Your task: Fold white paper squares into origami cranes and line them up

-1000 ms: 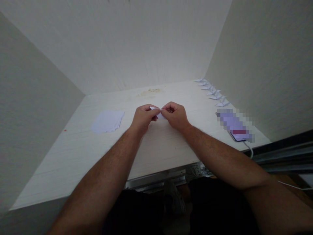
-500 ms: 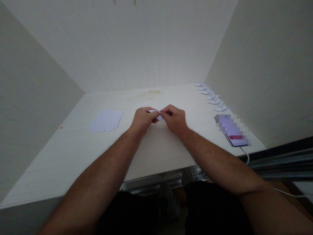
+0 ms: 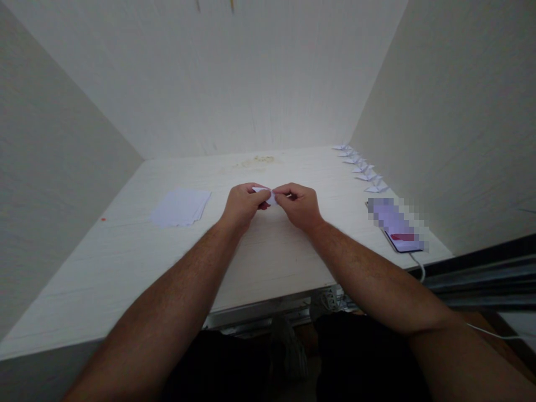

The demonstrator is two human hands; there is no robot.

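A small folded piece of white paper (image 3: 272, 199) is held between my hands above the middle of the table. My left hand (image 3: 247, 202) pinches it from the left, thumb on top and fingers curled beneath. From the right, my right hand (image 3: 298, 202) grips its edge between thumb and forefinger. The fingers cover much of the paper, so its exact shape cannot be made out.
A stack of white paper sheets (image 3: 181, 207) lies on the white table (image 3: 121, 268) at the left. Several folded paper cranes (image 3: 363, 168) line the right wall. Nearer, a phone (image 3: 396, 226) with a white cable (image 3: 420, 268) rests by the right edge.
My hands stay in nearly the same place, both still on the paper. The right fingertips have shifted slightly along it, and the camera view has moved a little.
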